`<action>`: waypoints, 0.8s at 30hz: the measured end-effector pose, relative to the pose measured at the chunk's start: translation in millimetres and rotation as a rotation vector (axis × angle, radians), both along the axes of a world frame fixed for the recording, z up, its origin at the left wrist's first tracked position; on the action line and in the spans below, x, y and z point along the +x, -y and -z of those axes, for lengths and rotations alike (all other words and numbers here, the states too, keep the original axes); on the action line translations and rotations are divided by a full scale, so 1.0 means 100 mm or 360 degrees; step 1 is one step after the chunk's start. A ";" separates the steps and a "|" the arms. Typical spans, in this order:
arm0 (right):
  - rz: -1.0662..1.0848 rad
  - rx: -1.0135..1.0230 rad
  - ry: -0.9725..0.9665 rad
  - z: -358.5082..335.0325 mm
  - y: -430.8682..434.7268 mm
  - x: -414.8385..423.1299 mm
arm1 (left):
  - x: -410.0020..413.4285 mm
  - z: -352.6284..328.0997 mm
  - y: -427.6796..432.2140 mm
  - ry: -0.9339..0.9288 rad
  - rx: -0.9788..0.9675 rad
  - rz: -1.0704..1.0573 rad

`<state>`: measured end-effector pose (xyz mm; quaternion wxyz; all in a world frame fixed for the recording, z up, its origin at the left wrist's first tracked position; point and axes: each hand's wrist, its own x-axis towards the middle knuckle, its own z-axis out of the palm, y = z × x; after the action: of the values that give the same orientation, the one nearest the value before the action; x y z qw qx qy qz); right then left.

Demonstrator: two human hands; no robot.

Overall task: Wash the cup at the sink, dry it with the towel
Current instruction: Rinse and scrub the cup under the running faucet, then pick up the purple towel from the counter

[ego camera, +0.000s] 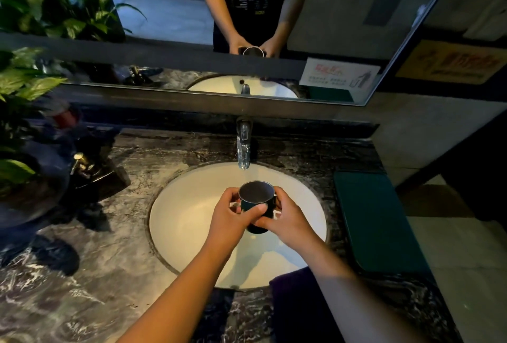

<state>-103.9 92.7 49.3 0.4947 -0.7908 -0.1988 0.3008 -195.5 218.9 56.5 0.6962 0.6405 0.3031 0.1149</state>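
A dark cup (256,195) with a metal rim is held upright over the white round sink (186,222), just below the spout of the chrome faucet (243,145). My left hand (233,215) grips its left side, thumb across the front. My right hand (288,219) wraps the right side and the bottom, where the handle is. No water stream is visible. A dark purple towel (290,296) lies on the counter at the sink's near right edge, partly under my right forearm.
The dark marble counter (96,274) surrounds the sink. A soap dispenser with a brass pump (82,162) and leafy plants (24,81) stand at the left. A green mat (378,219) lies at the right. A mirror (247,13) runs behind the faucet.
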 end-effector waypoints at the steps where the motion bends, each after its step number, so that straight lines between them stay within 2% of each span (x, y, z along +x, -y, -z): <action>1: 0.0001 0.0017 0.0002 0.01 0.03 -0.03 | -0.03 0.00 0.02 -0.0001 0.0053 0.0009; 6: 0.0021 0.0028 0.0046 0.05 0.14 -0.13 | -0.13 0.06 0.12 -0.0018 0.0175 0.0082; 10: 0.0000 0.0021 0.0058 0.04 0.19 -0.19 | -0.15 0.04 0.14 0.0003 0.0121 0.0218; 15: -0.0378 -0.0202 -0.0079 0.02 0.13 0.03 | -0.18 0.12 0.08 -0.0010 0.0051 0.0110; 17: -0.0415 -0.0297 -0.0167 -0.02 0.05 0.16 | -0.20 0.15 0.03 -0.0019 0.0054 0.0057; 19: -0.0296 -0.0292 -0.0266 -0.06 -0.06 0.26 | -0.20 0.16 -0.04 -0.0030 0.0065 0.0012; 24: 0.0255 -0.0063 -0.0671 -0.07 -0.44 0.51 | -0.20 0.18 -0.27 -0.0059 0.0036 -0.0041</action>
<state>-53.4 136.8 56.0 0.5320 -0.7333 -0.0216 0.4229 -215.6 246.3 39.0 0.6816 0.6464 0.3228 0.1154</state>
